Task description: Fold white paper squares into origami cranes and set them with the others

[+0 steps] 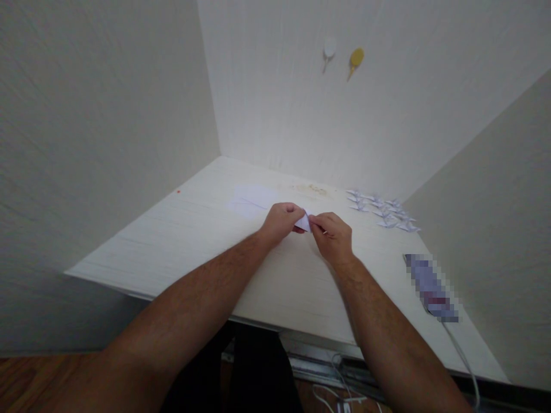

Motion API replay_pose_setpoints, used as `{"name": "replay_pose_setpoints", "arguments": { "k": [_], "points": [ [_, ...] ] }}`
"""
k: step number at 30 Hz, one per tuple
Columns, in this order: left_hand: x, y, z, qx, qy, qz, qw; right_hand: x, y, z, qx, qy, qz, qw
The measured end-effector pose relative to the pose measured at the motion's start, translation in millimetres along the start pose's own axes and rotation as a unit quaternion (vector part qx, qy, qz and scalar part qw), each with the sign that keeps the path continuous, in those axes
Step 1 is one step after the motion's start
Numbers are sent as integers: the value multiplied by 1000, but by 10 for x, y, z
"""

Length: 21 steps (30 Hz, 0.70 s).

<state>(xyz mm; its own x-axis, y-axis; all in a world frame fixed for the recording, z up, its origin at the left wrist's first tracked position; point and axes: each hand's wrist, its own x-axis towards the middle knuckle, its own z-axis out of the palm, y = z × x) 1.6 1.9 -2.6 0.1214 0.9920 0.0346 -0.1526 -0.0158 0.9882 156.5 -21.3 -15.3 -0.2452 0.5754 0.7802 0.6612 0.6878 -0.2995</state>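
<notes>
A small piece of folded white paper is held up just above the desk, between both hands. My left hand is closed on its left side, thumb on top. At its right edge, the fingertips of my right hand pinch the paper. Part of the paper is hidden behind the fingers, so its full folded shape cannot be made out. Over on the right of the desk stand several folded paper cranes, grouped close together and apart from my hands.
The white desk is walled on three sides. A blurred-out phone lies at the right with a white cable running off the front edge. White and yellow hooks are on the back wall. A tiny orange speck lies left.
</notes>
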Motion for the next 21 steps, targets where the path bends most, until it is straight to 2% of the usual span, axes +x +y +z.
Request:
{"name": "replay_pose_setpoints", "arguments": {
  "k": [3, 8, 10, 13, 17, 19, 21],
  "points": [
    [21, -18, -16, -7, -1, -12, 1000, 11, 4, -14, -38, -41, -13, 998],
    [37, -41, -39, -16, -13, -16, 1000, 15, -8, -30, -65, -102, 21, 992],
    [35, -41, -45, -7, -10, -14, 1000, 7, -11, -29, -46, -106, 31, 993],
    [28, -30, -47, 23, 6, -12, 1000, -7, -13, -14, 24, -80, 67, 994],
    [26, -12, -40, 67, 12, 5, 998, 6, -2, 21, 108, -14, 211, 971],
    [30, -13, -38, 78, 13, 15, 997, 31, 6, 36, 154, 7, 308, 939],
    [33, -19, -40, 82, 14, 26, 996, 56, 8, 41, 219, 0, 392, 893]
  ]
}}
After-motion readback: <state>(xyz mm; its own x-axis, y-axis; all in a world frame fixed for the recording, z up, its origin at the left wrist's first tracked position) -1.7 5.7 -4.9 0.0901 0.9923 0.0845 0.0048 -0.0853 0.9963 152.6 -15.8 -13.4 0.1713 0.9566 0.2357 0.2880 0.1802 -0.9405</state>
